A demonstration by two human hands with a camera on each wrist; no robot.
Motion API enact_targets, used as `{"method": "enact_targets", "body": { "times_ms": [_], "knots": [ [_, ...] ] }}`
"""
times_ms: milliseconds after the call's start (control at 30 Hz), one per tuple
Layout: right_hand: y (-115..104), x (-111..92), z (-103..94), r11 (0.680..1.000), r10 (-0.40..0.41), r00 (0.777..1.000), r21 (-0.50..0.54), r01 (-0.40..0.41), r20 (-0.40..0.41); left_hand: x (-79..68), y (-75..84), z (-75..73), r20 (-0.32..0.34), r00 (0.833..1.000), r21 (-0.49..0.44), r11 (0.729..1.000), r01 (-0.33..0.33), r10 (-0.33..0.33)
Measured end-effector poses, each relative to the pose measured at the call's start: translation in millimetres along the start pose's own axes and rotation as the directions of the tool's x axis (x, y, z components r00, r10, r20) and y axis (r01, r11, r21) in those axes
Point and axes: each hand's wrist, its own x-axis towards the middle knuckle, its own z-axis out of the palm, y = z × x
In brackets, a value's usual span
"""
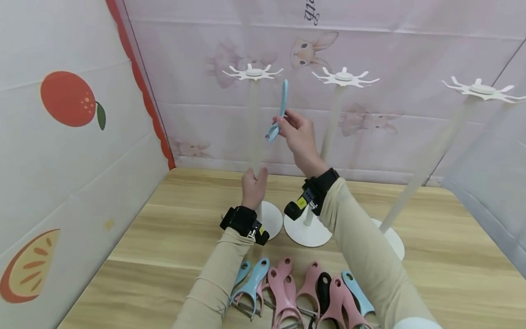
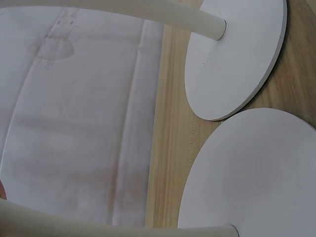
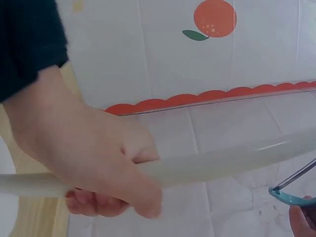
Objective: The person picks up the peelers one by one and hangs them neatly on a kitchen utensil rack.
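Note:
My right hand [image 1: 302, 141] pinches a light blue peeler [image 1: 284, 98], its handle pointing up and its blade end low. The peeler is beside the post [image 1: 254, 123] of the left white stand, below the hooked top [image 1: 253, 73]. Lower on that same post, my left hand [image 1: 253, 187] grips with fingers wrapped round it, thumb up. The right wrist view shows this left hand [image 3: 98, 148] on the post [image 3: 212, 165], with the peeler [image 3: 291, 198] at the right edge. In the left wrist view, the post [image 2: 113, 229] runs to its round base [image 2: 247, 173].
A middle stand [image 1: 344, 77] and a right stand [image 1: 482, 90] also carry hooked tops on posts. In front lie several peelers: pink ones [image 1: 281, 288], blue ones [image 1: 256, 276] and a black one [image 1: 323, 290]. Printed cloth walls [image 1: 205, 119] enclose the wooden table [image 1: 164, 237].

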Motion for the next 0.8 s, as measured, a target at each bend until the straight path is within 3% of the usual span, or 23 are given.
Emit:
{"method": "enact_targets", "body": {
  "times_ms": [133, 267, 500, 600, 800],
  "knots": [
    [-10.1, 15.6, 0.9, 1.000, -0.017, 1.000, -0.009, 0.017, 0.003, -0.4, 0.7, 1.4, -0.003, 1.000, 0.003, 1.000, -0.009, 0.009],
    [-19.5, 27.6, 5.3, 0.996, -0.065, 0.996, -0.064, 0.068, 0.057, -0.3, 2.9, -0.1, -0.006, 0.999, 0.027, 0.999, -0.038, 0.039],
    [-23.7, 33.0, 8.8, 0.990, -0.072, 0.990, -0.113, 0.086, 0.121, -10.3, 29.5, -3.4, -0.005, 0.995, -0.012, 0.995, -0.099, 0.099],
    [-22.8, 32.6, 8.2, 0.988, -0.071, 0.988, -0.129, 0.089, 0.139, -11.3, 31.5, -3.6, 0.003, 0.995, -0.012, 0.995, -0.098, 0.098],
    [-16.0, 26.3, 4.7, 0.986, -0.043, 0.989, -0.155, 0.065, 0.141, -2.6, 11.4, -1.2, 0.008, 0.999, 0.012, 0.998, -0.054, 0.053]
  ]
}}
